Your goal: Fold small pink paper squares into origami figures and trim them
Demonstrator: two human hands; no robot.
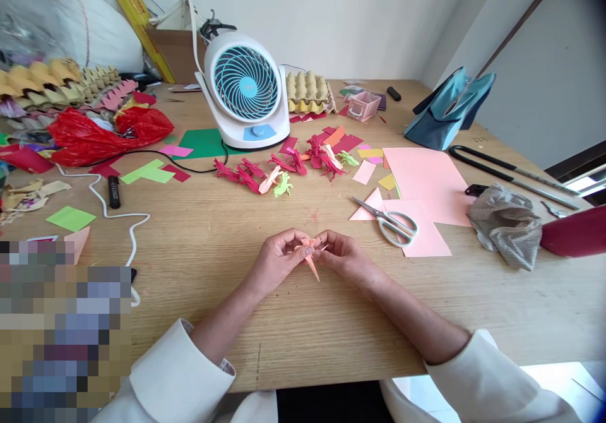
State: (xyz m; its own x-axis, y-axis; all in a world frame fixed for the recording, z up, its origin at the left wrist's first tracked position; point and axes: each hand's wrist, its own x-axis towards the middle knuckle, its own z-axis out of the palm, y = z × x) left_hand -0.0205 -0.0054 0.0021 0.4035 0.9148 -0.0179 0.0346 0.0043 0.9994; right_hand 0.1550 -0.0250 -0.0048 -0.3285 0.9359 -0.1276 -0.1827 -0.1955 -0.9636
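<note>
Between my two hands, above the middle of the wooden table (208,309), is a small folded piece of pale orange paper (311,268) with a thin point hanging down. My left hand (280,257) pinches it from the left, thumb across its front. From the right, my right hand (344,256) holds its other side with closed fingers. Farther back lies a row of small folded paper figures (250,174), red, pink and light green. Scissors (398,226) with pale handles rest on pink paper (433,237) to the right of my hands.
A white and blue fan (247,87) stands at the back. Red plastic (85,134), egg trays (47,82) and a black marker (114,192) are on the left, with a white cable (132,240). On the right are crumpled cloth (506,224), a blue bag (440,117) and a black-and-metal rod (521,173).
</note>
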